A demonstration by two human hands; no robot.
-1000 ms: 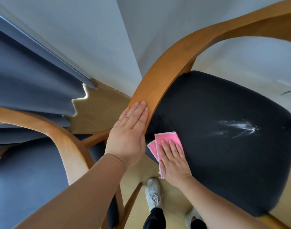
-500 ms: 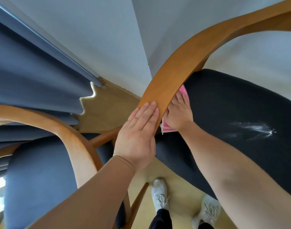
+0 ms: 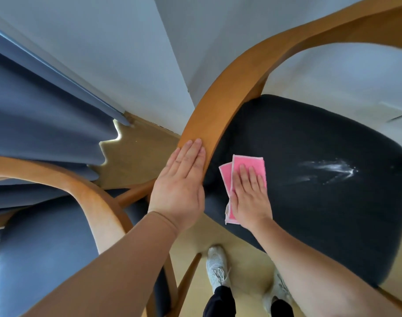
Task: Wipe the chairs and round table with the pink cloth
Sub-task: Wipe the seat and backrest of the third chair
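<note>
A chair with a dark seat cushion [image 3: 309,202] and a curved wooden back rail [image 3: 229,92] fills the right of the head view. My right hand [image 3: 250,195] lies flat with straight fingers on the folded pink cloth [image 3: 245,163], pressing it onto the near left part of the seat. My left hand [image 3: 181,186] rests flat against the lower end of the wooden rail, fingers straight. A white powdery smear [image 3: 328,170] marks the seat to the right of the cloth.
A second chair with a blue-grey seat [image 3: 42,255] and wooden rail [image 3: 85,197] stands at the lower left. Blue curtains [image 3: 42,120] hang at the left against a white wall. My feet in white shoes [image 3: 216,266] stand on the wooden floor below.
My right hand has drawn the pink cloth back from under the wooden rail toward me across the seat. The left hand stays on the rail.
</note>
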